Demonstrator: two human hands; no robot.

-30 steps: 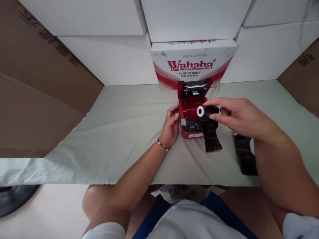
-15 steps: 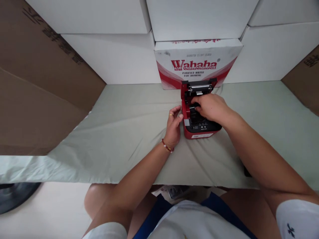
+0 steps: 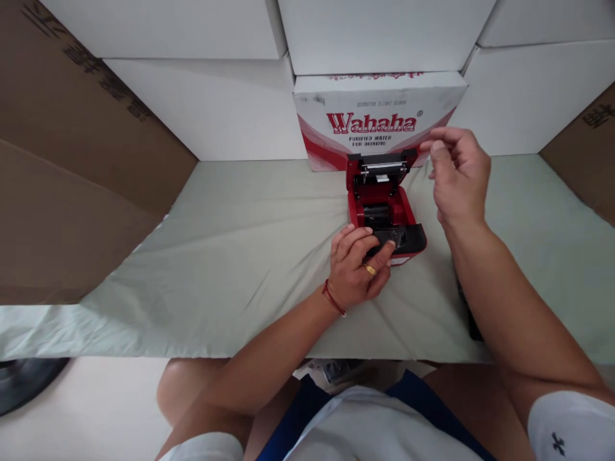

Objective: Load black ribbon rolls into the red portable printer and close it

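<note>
A small red and black device like a label printer (image 3: 406, 208) stands on the cloth with its lid (image 3: 383, 168) raised. Inside it lies a glossy black roll (image 3: 377, 214). My left hand (image 3: 358, 262) rests over the front edge, its fingers spread on the black front panel (image 3: 413, 238). A shiny dark film (image 3: 398, 238) shows by its index fingertip; whether the fingers hold it is unclear. Raised to the right of the lid, my right hand (image 3: 461, 169) has its fingers loosely bent and apart, with nothing visible in them.
A Wahaha water carton (image 3: 379, 102) stands right behind the device, before stacked white boxes (image 3: 202, 109). Brown cardboard (image 3: 86, 211) walls the left, and more cardboard (image 3: 586, 141) the right. A dark object (image 3: 473, 320) lies partly under my right forearm. Pale green cloth (image 3: 250, 230) covers the table.
My right hand has come out of the device and moved up to the right. My left hand has shifted from the device's left side onto its front panel, where dark film now shows.
</note>
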